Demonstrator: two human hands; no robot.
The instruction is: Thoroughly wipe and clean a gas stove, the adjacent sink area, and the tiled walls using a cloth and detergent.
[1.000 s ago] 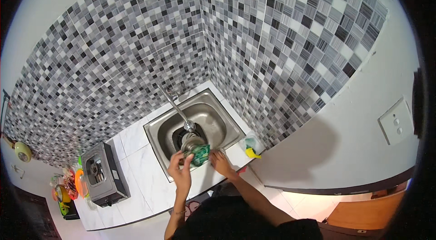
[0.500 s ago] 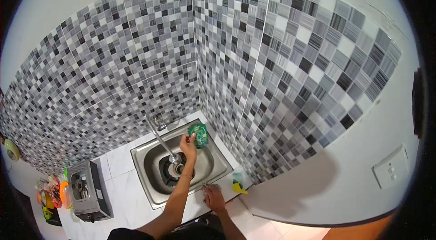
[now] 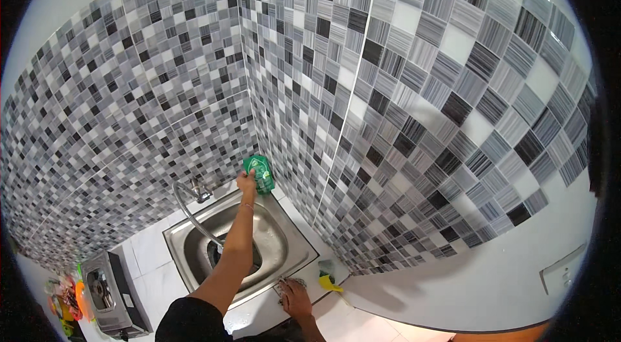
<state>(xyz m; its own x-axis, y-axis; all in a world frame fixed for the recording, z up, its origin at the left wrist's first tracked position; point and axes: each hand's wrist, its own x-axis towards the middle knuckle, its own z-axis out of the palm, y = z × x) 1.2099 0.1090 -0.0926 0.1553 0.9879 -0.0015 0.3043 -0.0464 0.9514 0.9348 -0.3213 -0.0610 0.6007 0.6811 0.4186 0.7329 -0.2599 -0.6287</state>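
My left arm (image 3: 233, 258) reaches across the metal sink (image 3: 262, 222) to its far right corner. There my left hand (image 3: 246, 180) grips the side of a green pouch (image 3: 260, 174), which is upright by the tiled wall. My right hand (image 3: 296, 298) is at the counter's front, by the sink's near right rim. Its fingers are bent over a small, crumpled-looking grey thing (image 3: 282, 288), too small to name. The curved faucet (image 3: 191, 213) arches over the basin. My left forearm hides part of the basin and the dark object (image 3: 214, 253) in it.
To the right of my right hand lies a yellow thing (image 3: 330, 284) beside a translucent greenish piece. A gas stove (image 3: 115, 306) stands at the left on the white tiled counter (image 3: 155, 277). Mosaic-tiled walls (image 3: 310, 116) meet behind the sink.
My left hand has carried the green pouch away from over the basin to the far corner by the wall. My right hand stays at the front counter. The view has shifted.
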